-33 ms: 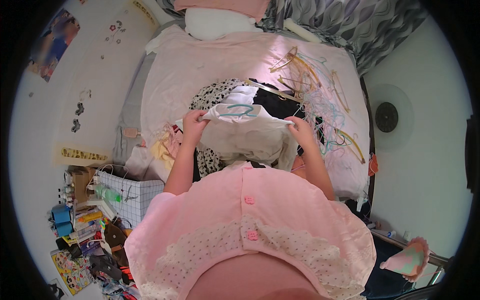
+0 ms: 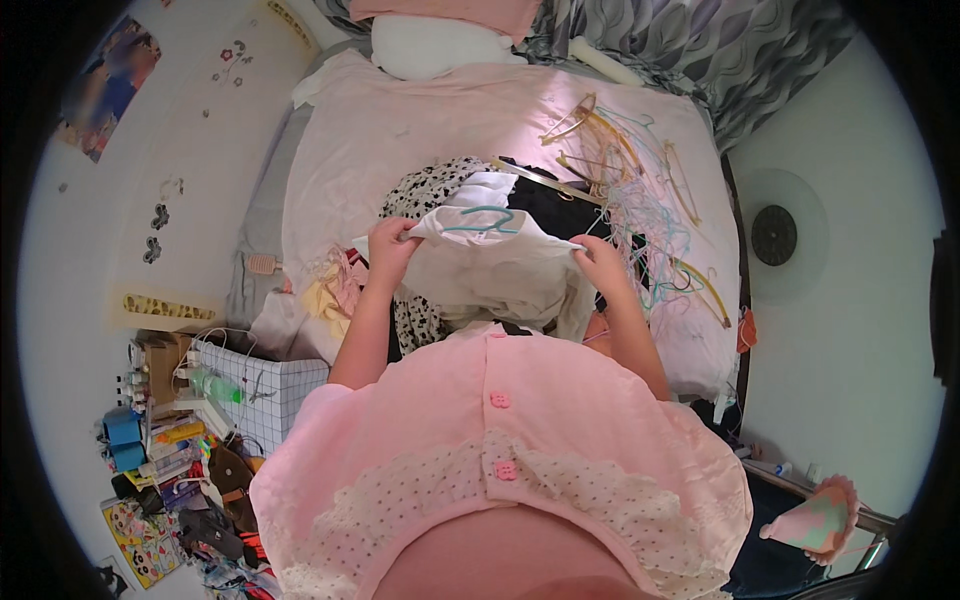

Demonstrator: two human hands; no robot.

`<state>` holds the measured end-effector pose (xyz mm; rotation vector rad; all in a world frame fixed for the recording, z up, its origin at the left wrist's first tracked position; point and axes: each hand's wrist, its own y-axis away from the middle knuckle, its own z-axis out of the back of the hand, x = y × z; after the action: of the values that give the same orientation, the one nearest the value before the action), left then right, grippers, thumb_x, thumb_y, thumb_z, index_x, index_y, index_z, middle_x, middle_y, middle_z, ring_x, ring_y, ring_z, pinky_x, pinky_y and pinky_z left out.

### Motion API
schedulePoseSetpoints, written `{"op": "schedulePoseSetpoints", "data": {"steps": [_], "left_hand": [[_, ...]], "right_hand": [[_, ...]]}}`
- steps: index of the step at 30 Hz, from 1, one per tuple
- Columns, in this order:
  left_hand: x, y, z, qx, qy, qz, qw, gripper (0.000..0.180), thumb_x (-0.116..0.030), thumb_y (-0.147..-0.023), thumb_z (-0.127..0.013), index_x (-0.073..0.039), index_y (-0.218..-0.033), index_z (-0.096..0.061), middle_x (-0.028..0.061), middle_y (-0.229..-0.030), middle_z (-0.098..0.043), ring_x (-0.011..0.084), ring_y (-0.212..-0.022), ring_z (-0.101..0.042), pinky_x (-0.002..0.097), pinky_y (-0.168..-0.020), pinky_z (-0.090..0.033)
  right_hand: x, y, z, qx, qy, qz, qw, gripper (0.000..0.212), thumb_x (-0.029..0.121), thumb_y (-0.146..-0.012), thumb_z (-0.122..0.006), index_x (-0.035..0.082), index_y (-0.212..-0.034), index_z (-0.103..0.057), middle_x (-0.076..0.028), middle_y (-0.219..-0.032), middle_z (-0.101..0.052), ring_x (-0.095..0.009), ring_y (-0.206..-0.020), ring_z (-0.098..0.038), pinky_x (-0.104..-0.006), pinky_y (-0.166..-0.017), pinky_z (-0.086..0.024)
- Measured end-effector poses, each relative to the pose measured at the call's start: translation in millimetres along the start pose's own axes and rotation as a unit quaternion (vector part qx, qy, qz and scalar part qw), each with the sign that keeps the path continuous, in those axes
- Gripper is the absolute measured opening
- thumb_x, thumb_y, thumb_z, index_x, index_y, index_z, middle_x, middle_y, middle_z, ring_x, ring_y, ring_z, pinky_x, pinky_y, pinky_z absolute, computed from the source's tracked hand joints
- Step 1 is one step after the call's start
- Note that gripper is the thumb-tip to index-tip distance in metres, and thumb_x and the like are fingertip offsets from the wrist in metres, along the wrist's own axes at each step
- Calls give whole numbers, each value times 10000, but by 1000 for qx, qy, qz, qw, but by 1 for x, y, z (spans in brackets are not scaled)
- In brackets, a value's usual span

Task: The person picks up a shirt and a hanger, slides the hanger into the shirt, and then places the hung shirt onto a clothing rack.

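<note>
Left grip (image 2: 392,250) and right grip (image 2: 598,264) pinch white top (image 2: 490,270) at 9 and 3 o'clock; uneven tugging could dislodge teal hanger (image 2: 485,230).

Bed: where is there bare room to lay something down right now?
The widest bare patch of the pink bedsheet lies between the white pillow and the black-spotted garment, left of the hangers. A smaller one lies left of that garment, beyond the yellow cloth. Crowded: the right side, under the hangers, and the middle, around the held white top.
</note>
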<state>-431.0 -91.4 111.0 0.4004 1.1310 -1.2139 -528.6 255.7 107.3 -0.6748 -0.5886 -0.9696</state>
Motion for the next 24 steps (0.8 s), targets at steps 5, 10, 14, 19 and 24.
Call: {"op": "schedulePoseSetpoints", "data": {"steps": [5,10,14,19,24], "left_hand": [[-22,-9,-10,23,-66,-72,995,167,-94,-584,-683,-39,-722,-607,76,-670,-579,237,-646,-532,325,-590,-391],[-26,-13,-11,41,-33,-55,997,169,-132,-612,-673,-45,-743,-613,71,-702,-585,238,-691,-534,323,-653,-390],[-26,-14,-9,58,-19,-85,995,135,-115,-654,-644,-41,-762,-615,74,-750,-587,243,-741,-531,318,-675,-390],[-38,-15,-21,42,-40,-97,994,115,-79,-667,-627,-35,-772,-612,74,-758,-589,250,-754,-533,317,-683,-401],[-59,-2,-43,76,-15,-175,982,97,-47,-669,-613,-45,-765,-612,78,-761,-590,253,-770,-540,347,-709,-421]], "right_hand": [[9,-3,-7,132,-61,-84,986,173,173,-718,-568,22,-801,-584,-84,-708,-567,-184,-616,-540,-288,-577,-429],[-2,-5,-5,93,-179,-93,975,144,148,-731,-618,13,-754,-574,-3,-636,-521,-81,-594,-461,-229,-547,-368],[3,-6,-1,86,-204,-123,967,138,144,-737,-616,16,-776,-584,4,-629,-516,-75,-600,-453,-216,-556,-358],[3,-3,-14,54,-105,-51,992,214,231,-757,-605,19,-785,-589,-37,-647,-527,-126,-578,-472,-255,-550,-376],[5,-4,-27,12,-67,-121,990,213,232,-749,-614,20,-762,-599,-32,-600,-524,-113,-532,-456,-264,-508,-361]]}}
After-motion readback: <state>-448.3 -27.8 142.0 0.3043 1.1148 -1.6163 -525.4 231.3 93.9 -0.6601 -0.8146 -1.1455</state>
